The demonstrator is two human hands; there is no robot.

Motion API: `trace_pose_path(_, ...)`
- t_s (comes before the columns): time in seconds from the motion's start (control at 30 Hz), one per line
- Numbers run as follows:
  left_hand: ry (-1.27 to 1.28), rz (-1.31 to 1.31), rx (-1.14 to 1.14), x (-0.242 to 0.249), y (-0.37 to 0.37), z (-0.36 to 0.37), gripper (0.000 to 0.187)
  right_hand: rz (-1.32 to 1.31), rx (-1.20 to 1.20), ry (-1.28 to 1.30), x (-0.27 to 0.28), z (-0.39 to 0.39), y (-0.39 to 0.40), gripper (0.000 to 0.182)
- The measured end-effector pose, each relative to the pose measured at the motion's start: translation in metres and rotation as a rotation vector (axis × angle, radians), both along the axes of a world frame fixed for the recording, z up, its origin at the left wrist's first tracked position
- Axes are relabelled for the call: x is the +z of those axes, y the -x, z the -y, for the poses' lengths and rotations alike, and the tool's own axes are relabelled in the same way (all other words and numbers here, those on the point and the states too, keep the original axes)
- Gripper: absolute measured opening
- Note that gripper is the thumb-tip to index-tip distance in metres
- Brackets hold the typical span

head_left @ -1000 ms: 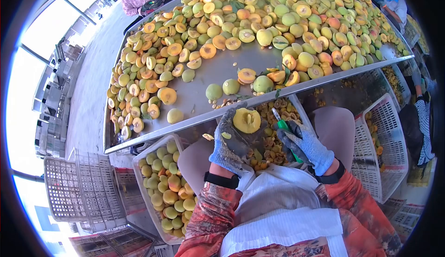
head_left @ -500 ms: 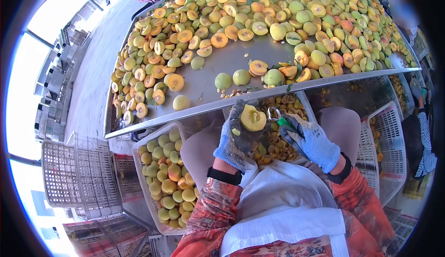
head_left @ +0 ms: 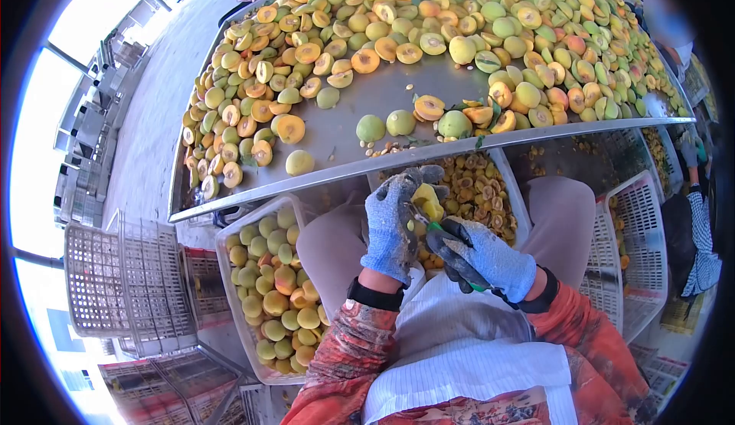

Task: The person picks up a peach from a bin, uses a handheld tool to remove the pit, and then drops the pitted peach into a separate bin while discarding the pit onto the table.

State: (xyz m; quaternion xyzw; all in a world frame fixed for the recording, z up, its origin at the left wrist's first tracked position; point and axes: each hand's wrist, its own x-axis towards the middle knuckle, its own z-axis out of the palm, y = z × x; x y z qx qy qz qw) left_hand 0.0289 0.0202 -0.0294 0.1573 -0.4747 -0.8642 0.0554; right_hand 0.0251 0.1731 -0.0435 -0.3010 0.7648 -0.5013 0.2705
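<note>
My left hand point(head_left: 392, 222), in a blue-grey work glove with dark fingers, is closed around a yellow peach half point(head_left: 429, 202). Its cut face is turned partly out of sight. In my gloved right hand point(head_left: 490, 255) is a pitting tool with a green handle point(head_left: 434, 227). The tool's metal loop is against or just beside the peach half, mostly hidden by the fingers. Both hands are close together above my lap, in front of the metal table edge. Below them stands a crate of pits and fruit scraps point(head_left: 478, 195).
A metal table point(head_left: 367, 94) carries heaped peaches and peach halves. At my left a white crate point(head_left: 223, 272) holds whole peaches. Empty-looking plastic baskets point(head_left: 126, 283) stack farther left; another white basket point(head_left: 641, 233) stands right. Other people are partly visible at the edges.
My right hand has moved left, bringing the pitting tool to the peach half. My left hand has turned the half, so its cut face no longer shows fully.
</note>
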Motion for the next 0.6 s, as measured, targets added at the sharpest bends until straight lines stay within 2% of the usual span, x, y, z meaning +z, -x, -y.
trace_pose_path(0.07,-0.022,0.054,-0.057,0.001,-0.001,0.002,0.027,0.422,-0.011,0.169,0.018,-0.002,0.003,0.021)
trace_pose_path(0.1,-0.045,0.107,-0.113,0.0,-0.001,0.002,0.028,0.423,-0.011,0.168,0.02,-0.004,0.006,0.021)
trace_pose_path(0.17,-0.014,0.117,-0.11,-0.003,0.001,-0.001,0.031,0.563,0.032,-0.076,0.022,-0.012,0.013,0.025)
trace_pose_path(0.2,-0.047,0.174,-0.102,-0.003,0.003,-0.002,0.031,0.702,0.006,-0.049,0.027,-0.019,0.017,0.026)
trace_pose_path(0.27,-0.083,0.229,-0.088,-0.003,0.008,0.002,0.031,0.719,-0.009,0.027,0.03,-0.033,0.016,0.03)
trace_pose_path(0.33,-0.586,0.177,-0.033,-0.012,0.015,0.016,0.03,0.723,-0.116,0.155,0.039,-0.036,0.019,0.043)
trace_pose_path(0.37,-0.689,0.104,-0.036,-0.02,0.02,0.023,0.03,0.72,-0.11,0.154,0.035,-0.036,0.018,0.043)
trace_pose_path(0.43,-0.763,0.077,0.031,-0.026,0.02,0.03,0.034,0.716,-0.42,0.151,0.019,-0.036,0.016,0.043)
trace_pose_path(0.6,-0.904,0.109,0.012,-0.035,0.012,0.044,0.037,0.826,-0.379,0.334,-0.013,-0.039,0.011,0.039)
